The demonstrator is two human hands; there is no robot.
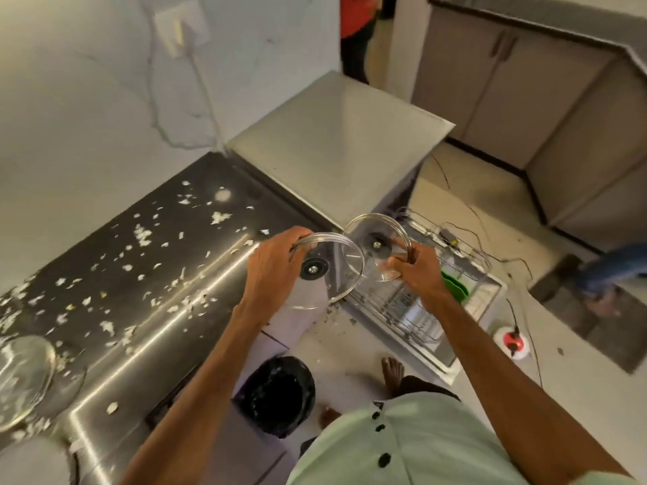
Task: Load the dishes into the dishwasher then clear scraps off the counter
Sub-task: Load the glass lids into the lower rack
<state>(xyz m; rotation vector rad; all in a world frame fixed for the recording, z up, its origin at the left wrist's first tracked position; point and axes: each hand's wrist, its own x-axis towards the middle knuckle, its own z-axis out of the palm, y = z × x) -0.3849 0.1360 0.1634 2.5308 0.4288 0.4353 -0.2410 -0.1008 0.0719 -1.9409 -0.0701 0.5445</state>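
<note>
A kitchen with pale marbled walls, grey cupboards far right, and a steel worktop point(147, 309) running along the left, littered with pale scraps point(143, 236). At its far end stands the dishwasher point(336, 134), door down, with a wire rack point(413, 309) pulled out to the right of centre; something green point(455, 287) stands in the rack. A black bin point(278, 393) sits on the floor near the person's feet, and a glass plate point(24, 376) lies at the near left of the worktop.

Both hands are up between worktop and rack, each clamped on a glass lid. The left hand point(276, 271) pinches the rim of the left lid point(327, 274), fingers curled over the top edge; its dark knob faces the camera side. The right hand point(416, 271) grips the right lid point(376, 245) by the rim at its right side. The two lids overlap in view; whether they touch I cannot tell.

These look like tempered glass with metal rims: stiff, moderately heavy for their size, slick if wet, and liable to chip or shatter if knocked together or against the wires. The rim grip gives control of tilt; the knob would be the surer hold for one hand. For loading, each lid likely wants to go on edge between rack tines, one at a time, kept apart from the other.
</note>
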